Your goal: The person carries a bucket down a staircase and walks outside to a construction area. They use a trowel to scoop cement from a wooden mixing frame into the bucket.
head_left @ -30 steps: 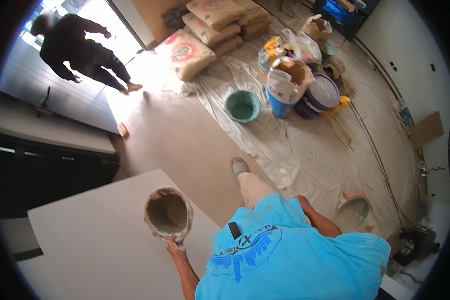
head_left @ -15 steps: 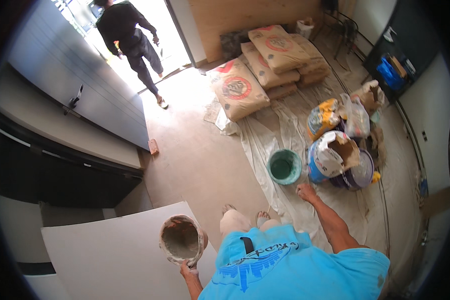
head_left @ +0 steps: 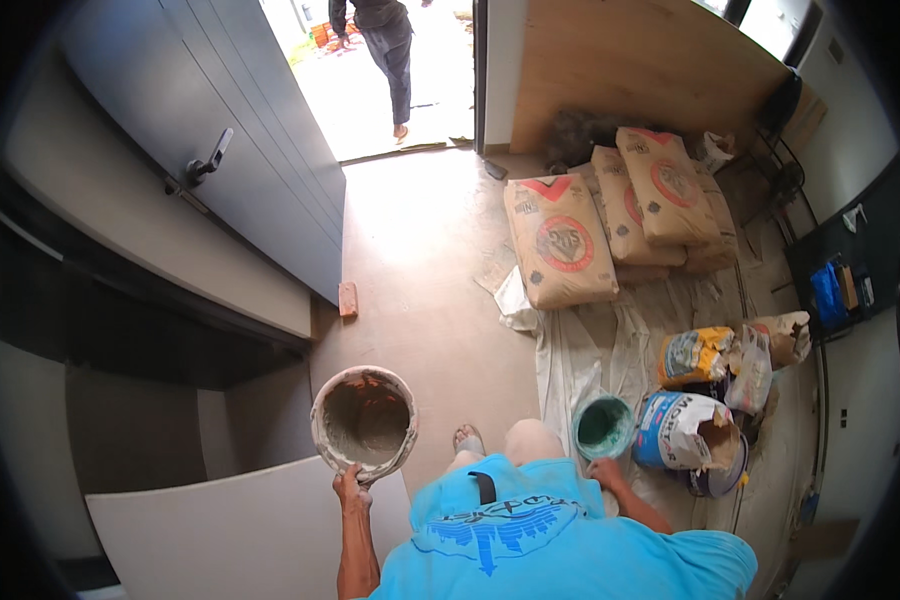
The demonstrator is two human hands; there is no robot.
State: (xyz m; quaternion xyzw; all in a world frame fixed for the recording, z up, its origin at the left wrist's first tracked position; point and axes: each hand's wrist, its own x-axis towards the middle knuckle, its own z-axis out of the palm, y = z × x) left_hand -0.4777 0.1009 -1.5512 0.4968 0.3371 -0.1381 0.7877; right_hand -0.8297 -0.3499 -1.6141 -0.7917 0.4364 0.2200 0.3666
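My left hand (head_left: 352, 485) grips the rim of a bucket (head_left: 395, 455), which tilts so that its inside shows, smeared with wet grey-brown mix. The bucket hangs beside my legs, over the floor and the edge of a white board. My right hand (head_left: 604, 470) is curled closed at my right side, just by the near rim of a green bucket (head_left: 628, 428). Nothing shows in its fingers, and whether it touches that bucket I cannot tell. The green bucket stands on a drop cloth and has a dark green inside.
Stacked brown paper sacks (head_left: 562, 245) lie ahead to the right. Opened bags, such as a blue-and-white one (head_left: 670, 430), stand at the right. A brick (head_left: 348, 300) sits by the open grey door (head_left: 260, 150). A person (head_left: 388, 60) is outside the doorway. The white board (head_left: 220, 530) leans at lower left.
I have turned left and advanced toward the doorway, carrying the bucket in my left hand. My right hand has come nearer my side. The other person has walked farther out through the doorway.
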